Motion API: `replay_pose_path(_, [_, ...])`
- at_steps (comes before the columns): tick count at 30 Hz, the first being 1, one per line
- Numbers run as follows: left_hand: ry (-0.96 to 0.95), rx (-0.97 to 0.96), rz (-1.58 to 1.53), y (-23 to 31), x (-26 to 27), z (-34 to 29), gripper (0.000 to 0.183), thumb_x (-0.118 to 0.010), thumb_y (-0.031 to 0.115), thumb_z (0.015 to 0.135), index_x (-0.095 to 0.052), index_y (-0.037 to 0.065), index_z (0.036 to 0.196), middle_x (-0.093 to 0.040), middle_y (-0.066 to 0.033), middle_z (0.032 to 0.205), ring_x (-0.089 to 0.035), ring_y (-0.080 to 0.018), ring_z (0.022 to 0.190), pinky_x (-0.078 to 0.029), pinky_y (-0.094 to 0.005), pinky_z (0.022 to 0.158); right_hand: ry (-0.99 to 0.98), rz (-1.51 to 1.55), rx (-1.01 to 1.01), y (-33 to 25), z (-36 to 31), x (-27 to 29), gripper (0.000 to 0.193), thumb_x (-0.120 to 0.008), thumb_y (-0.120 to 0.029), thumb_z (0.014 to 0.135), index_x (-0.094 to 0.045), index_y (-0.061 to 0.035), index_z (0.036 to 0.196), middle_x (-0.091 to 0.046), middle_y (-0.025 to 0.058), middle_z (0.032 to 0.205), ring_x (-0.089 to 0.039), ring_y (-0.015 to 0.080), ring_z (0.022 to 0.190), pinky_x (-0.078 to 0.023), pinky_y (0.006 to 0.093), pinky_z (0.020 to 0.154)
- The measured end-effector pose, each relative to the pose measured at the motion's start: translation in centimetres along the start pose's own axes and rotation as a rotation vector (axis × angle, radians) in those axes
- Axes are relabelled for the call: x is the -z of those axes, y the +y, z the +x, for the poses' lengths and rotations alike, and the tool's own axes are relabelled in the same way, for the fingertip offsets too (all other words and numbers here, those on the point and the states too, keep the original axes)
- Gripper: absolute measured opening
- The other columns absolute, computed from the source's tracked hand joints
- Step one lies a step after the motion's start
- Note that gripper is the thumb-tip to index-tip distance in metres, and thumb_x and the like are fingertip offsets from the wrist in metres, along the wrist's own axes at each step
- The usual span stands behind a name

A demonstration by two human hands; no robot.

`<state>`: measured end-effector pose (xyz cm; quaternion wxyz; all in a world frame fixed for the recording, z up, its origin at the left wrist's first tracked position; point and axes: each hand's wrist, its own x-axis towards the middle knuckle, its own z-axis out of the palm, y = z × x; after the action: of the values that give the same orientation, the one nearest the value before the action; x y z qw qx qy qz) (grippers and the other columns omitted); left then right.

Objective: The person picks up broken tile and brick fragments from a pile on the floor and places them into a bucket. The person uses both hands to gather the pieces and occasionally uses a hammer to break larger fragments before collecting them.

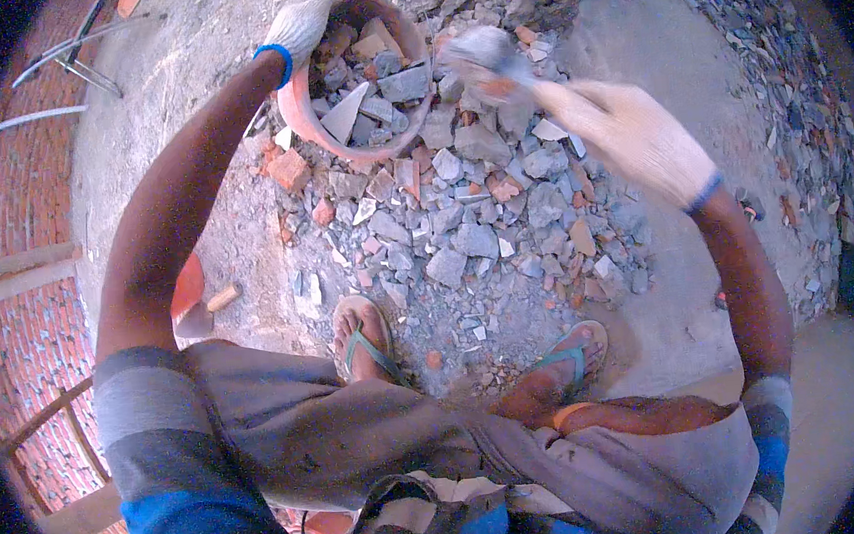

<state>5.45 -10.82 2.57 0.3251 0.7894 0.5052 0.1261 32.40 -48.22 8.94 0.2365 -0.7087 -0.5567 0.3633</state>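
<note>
My left hand, in a white knitted glove with a blue cuff, is closed over the upper left rim of a pinkish-orange tub. The tub is tilted toward me and holds grey and reddish rubble. My right hand, in a matching glove, reaches in from the right, its fingers pointing at the tub. A motion-smeared grey thing is at its fingertips, beside the tub's right rim; its kind is too blurred to make out. Below lies a heap of broken concrete and brick pieces.
My sandalled feet stand at the heap's near edge. An orange object and a small wooden piece lie left of them. Brick surfacing and bent pipes are at far left. More rubble lines the right side.
</note>
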Motion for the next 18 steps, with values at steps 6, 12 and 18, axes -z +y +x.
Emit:
replay_pose_path(6, [-0.143, -0.031, -0.02, 1.2, 1.0, -1.4, 0.063, -0.059, 0.06, 0.1, -0.075, 0.003, 0.121, -0.075, -0.0123, 0.117, -0.069, -0.0234, 0.105, -0.053, -0.0385, 0.095, 0.324, -0.428, 0.403, -5.0, 7.6, -4.5, 0.037, -0.052, -0.034, 0.102, -0.063, -0.0149, 0.131, -0.071, 0.0199, 0.111, -0.067, 0.0457, 0.1, -0.055, 0.0528, 0.086])
replay_pose_path(12, [-0.391, 0.135, 0.151, -5.4, 6.4, -1.2, 0.064, -0.063, 0.061, 0.098, -0.073, 0.004, 0.125, -0.074, -0.0112, 0.115, -0.069, -0.0204, 0.103, -0.055, -0.0366, 0.091, 0.33, -0.214, 0.096, 1.1, 4.0, -3.7, 0.043, -0.052, -0.038, 0.105, -0.062, -0.0149, 0.14, -0.07, 0.0188, 0.127, -0.067, 0.0418, 0.115, -0.054, 0.048, 0.097])
replay_pose_path(18, [-0.076, 0.244, 0.203, -16.5, 9.8, -5.6, 0.08, -0.05, 0.073, 0.098, -0.064, 0.008, 0.142, -0.07, -0.0179, 0.128, -0.067, -0.0289, 0.115, -0.054, -0.0441, 0.095, 0.364, -0.09, -0.211, 9.5, -0.3, -5.7, 0.052, -0.054, -0.039, 0.106, -0.058, -0.0042, 0.144, -0.063, 0.0252, 0.14, -0.06, 0.0408, 0.132, -0.046, 0.0443, 0.109])
